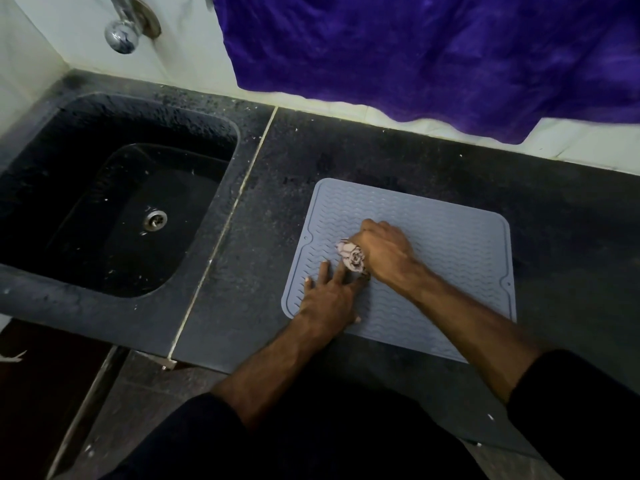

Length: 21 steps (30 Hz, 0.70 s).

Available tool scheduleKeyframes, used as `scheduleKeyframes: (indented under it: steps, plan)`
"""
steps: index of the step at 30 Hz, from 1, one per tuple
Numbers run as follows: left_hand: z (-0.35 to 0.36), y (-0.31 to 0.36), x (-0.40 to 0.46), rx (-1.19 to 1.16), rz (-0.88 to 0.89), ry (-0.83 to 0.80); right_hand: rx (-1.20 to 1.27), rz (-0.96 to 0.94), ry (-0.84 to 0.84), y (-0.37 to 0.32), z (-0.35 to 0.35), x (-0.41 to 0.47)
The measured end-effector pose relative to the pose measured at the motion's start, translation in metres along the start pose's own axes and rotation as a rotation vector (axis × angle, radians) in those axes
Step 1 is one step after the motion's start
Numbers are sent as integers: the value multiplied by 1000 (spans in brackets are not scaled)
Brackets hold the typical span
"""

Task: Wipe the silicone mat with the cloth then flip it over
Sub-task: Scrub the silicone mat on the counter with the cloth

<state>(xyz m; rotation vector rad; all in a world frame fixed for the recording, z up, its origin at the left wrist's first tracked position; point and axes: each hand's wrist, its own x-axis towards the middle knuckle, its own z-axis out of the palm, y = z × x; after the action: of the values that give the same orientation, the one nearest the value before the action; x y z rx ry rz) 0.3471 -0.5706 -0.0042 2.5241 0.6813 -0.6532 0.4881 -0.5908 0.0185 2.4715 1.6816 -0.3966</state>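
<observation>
On a dark stone counter (433,161) right of the sink, a right hand (384,249) bunches a pale patterned cloth (350,257) against the ridged grey-blue silicone mat (450,244) while the left hand (329,299), fingers spread flat, pins its near-left corner, without which the mat could slide.

Dim, cool-toned indoor lighting; wide-angle view.
Sink basin (114,202) at 9 o'clock nearly black; glare on tap (122,36) at 11; edges bowed, softly blurred.
</observation>
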Motion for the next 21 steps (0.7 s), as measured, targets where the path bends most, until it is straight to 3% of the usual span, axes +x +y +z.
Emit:
scheduleKeyframes:
  steps: [4, 9, 12, 17, 21]
  plan:
    - [-2, 0, -1, -1, 8, -2, -18, 65, -25, 21, -5, -5]
    - [-2, 0, 1, 2, 8, -6, 206, -74, 72, -8, -9, 8]
    - [1, 0, 3, -2, -3, 3, 108, -138, 12, -27, -3, 14]
    - [1, 0, 2, 11, 1, -5, -61, -44, -64, -5, -11, 4]
    - [-4, 1, -2, 5, 4, -17, 7, -23, -67, 5, -20, 2]
